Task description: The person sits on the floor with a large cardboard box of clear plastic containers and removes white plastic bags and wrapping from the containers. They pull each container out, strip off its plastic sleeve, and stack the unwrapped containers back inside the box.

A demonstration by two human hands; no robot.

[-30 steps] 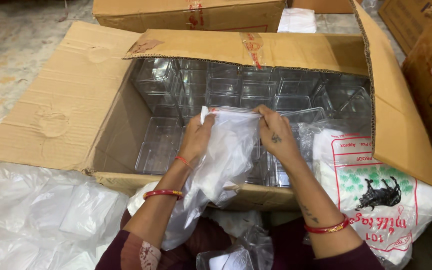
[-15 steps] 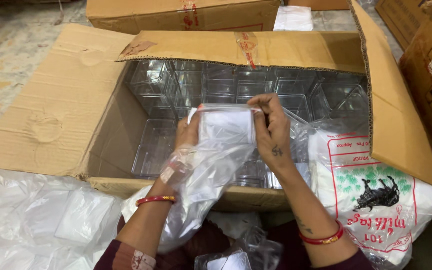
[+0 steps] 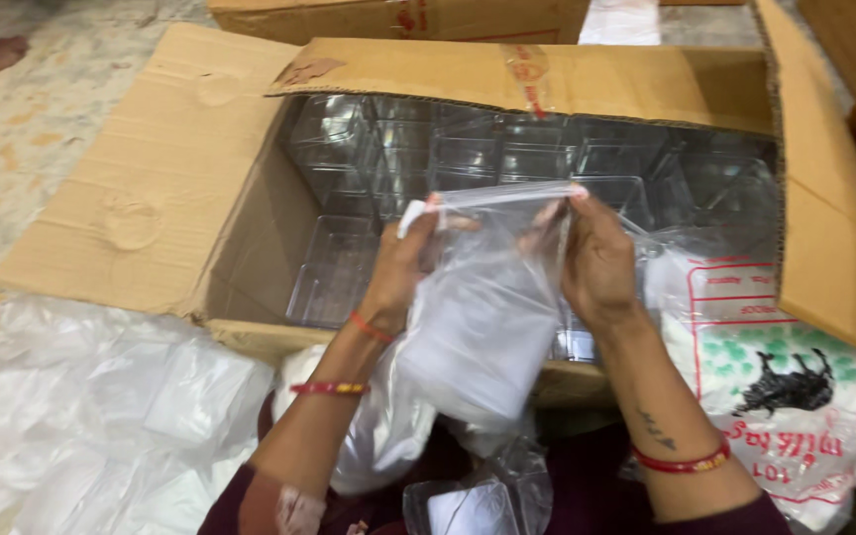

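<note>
You hold a clear plastic bag (image 3: pixel 482 307) just in front of the open cardboard box (image 3: pixel 180 188), above its near edge. Your left hand (image 3: pixel 403 263) and right hand (image 3: pixel 596 258) pinch the bag's top corners, stretching the mouth taut. Something pale seems to sit inside. Sealing looks underway; next calls for an even press along the top.

Plastic bag (image 3: pixel 487 317) before open carton (image 3: pixel 180 178); clear boxes (image 3: pixel 349 267) inside.

open brown carton (image 3: pixel 151 188) centre; white printed sack (image 3: pixel 795 396) right; clear bag (image 3: pixel 487 317) held.
</note>
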